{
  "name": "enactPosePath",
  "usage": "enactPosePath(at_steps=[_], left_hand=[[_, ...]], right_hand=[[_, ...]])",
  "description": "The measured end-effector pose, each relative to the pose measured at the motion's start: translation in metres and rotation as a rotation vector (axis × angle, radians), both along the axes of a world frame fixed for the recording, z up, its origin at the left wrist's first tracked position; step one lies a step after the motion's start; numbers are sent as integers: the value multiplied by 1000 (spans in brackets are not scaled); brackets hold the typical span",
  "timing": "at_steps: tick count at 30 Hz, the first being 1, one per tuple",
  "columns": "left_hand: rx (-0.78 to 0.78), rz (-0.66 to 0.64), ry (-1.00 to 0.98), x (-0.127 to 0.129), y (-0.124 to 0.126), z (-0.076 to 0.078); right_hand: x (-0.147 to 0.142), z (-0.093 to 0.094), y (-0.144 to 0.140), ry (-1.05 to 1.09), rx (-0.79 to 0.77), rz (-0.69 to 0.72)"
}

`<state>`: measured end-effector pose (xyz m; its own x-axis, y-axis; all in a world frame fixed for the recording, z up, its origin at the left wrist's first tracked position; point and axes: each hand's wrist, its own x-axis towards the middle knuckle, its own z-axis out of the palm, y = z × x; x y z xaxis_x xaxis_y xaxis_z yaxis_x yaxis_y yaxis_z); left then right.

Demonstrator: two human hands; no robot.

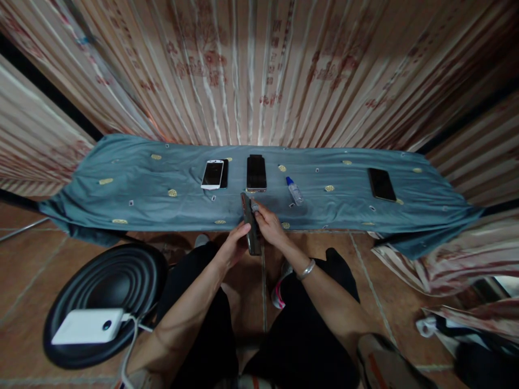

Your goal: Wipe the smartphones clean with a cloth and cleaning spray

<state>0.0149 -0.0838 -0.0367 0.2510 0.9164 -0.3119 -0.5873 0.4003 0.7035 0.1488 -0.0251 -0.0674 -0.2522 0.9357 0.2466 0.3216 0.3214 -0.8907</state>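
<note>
My left hand point(234, 246) grips a dark phone point(251, 229) by its lower edge, held on its side just in front of the table. My right hand point(267, 221) pinches a small grey wad, likely a cloth point(254, 206), against the phone's upper end. On the blue-grey cloth-covered table point(141, 189) lie a white phone point(212, 174) stacked on a dark one, a black phone point(256, 173) straight ahead, and a small clear bottle with a blue cap point(294, 190) on its side to the right.
Another black phone point(381, 184) lies far right on the table. A round black stool point(106, 302) at my left carries a white power bank point(87, 326) with a cable. Striped curtains hang behind the table. Bags and cloth sit on the tiled floor at right.
</note>
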Motion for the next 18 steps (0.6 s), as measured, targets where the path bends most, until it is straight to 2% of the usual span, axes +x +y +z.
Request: enactPosePath(at_steps=[8, 18], left_hand=[[-30, 45, 3, -5, 3, 3], [-60, 103, -13, -10, 8, -6]], right_hand=[[-2, 0, -10, -29, 22, 37], [1, 6, -21, -88, 105, 89]])
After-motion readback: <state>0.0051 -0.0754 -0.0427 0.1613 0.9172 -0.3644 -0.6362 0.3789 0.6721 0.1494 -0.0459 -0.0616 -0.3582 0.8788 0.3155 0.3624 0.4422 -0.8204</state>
